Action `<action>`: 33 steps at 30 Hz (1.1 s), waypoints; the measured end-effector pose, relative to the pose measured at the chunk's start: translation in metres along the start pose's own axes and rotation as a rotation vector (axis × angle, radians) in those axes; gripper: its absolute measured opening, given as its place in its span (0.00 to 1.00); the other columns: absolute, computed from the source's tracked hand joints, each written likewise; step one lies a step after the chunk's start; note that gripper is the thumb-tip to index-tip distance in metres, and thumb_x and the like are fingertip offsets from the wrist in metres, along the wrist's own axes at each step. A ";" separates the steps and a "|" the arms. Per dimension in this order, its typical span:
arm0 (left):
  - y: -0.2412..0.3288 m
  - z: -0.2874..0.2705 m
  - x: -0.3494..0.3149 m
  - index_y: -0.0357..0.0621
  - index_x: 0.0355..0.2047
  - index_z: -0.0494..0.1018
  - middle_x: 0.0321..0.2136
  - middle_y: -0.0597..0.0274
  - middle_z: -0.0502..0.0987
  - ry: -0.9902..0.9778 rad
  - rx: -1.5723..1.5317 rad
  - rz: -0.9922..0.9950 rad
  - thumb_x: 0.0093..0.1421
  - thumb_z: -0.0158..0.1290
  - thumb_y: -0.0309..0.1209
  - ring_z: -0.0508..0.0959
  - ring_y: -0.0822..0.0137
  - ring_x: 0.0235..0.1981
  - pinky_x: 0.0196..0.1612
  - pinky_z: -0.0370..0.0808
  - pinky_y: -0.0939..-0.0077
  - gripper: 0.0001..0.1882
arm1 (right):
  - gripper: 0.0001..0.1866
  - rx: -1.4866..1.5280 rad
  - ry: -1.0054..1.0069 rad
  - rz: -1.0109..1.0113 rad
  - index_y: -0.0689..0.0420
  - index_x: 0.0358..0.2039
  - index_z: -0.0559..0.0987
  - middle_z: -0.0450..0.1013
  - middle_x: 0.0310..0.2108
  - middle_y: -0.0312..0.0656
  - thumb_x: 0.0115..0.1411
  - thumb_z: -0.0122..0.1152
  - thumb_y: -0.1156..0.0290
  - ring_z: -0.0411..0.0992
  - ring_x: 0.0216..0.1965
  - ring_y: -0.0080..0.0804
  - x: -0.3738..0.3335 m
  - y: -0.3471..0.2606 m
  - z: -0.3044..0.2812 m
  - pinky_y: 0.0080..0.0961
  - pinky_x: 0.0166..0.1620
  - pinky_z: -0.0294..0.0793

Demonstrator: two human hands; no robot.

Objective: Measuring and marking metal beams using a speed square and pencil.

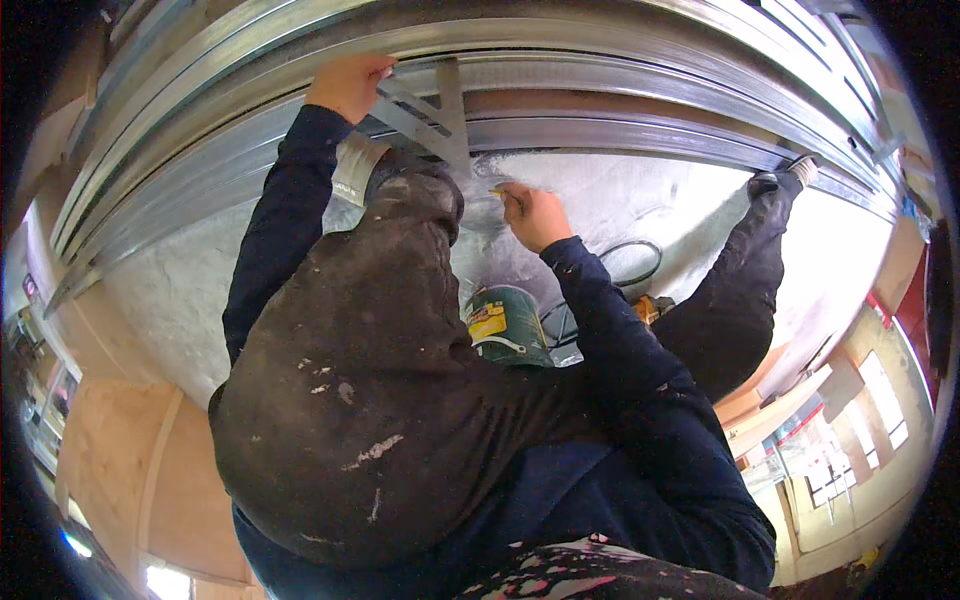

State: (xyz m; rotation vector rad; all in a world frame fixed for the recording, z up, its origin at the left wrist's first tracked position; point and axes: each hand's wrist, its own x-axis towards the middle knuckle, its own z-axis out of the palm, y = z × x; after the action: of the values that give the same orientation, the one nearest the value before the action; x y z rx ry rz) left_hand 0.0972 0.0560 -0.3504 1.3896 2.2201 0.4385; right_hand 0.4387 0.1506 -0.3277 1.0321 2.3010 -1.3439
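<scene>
My left hand (345, 88) reaches up to the long metal profiles, its fingers closed at the corner of a flat grey metal square (453, 105). This square has slanted arms and lies across the profiles (600, 75). Lower and to the right, my right hand (537, 218) is in a pinch over the grey floor. A short yellowish stick (497, 191), perhaps a pencil, pokes out of its fingertips; most of it is hidden. My bent left knee and shoe fill the space below the square.
A green bucket (512, 325) with a yellow label stands between my legs. Beside it lie a looped black cable (645, 262) and an orange-and-black tool (650, 306), partly hidden by my right arm. My right leg stretches out to the right. Wooden panels (115, 450) are at the lower left.
</scene>
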 end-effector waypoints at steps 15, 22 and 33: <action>0.011 -0.004 0.005 0.56 0.42 0.78 0.35 0.54 0.79 -0.017 0.076 -0.005 0.61 0.47 0.38 0.78 0.47 0.35 0.39 0.74 0.56 0.13 | 0.12 0.049 -0.049 -0.044 0.54 0.39 0.79 0.74 0.26 0.52 0.58 0.50 0.70 0.74 0.28 0.50 0.005 -0.010 0.001 0.39 0.34 0.74; 0.015 -0.002 0.008 0.57 0.42 0.78 0.36 0.56 0.79 -0.043 0.118 -0.053 0.60 0.48 0.37 0.78 0.49 0.36 0.40 0.75 0.58 0.12 | 0.11 0.046 0.033 -0.106 0.56 0.40 0.78 0.74 0.23 0.51 0.59 0.50 0.71 0.74 0.25 0.48 0.011 -0.016 -0.004 0.35 0.30 0.73; 0.015 0.002 0.004 0.53 0.41 0.78 0.37 0.57 0.79 0.031 0.053 0.003 0.56 0.49 0.28 0.78 0.50 0.38 0.41 0.75 0.61 0.13 | 0.11 0.075 0.477 -0.236 0.54 0.42 0.78 0.76 0.24 0.48 0.60 0.50 0.70 0.76 0.27 0.47 0.096 -0.080 -0.032 0.34 0.33 0.74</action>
State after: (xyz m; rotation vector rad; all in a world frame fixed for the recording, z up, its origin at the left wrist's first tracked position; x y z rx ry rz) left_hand 0.1080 0.0664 -0.3458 1.4222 2.2708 0.4073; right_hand 0.3184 0.1947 -0.3139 1.2491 2.8126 -1.3982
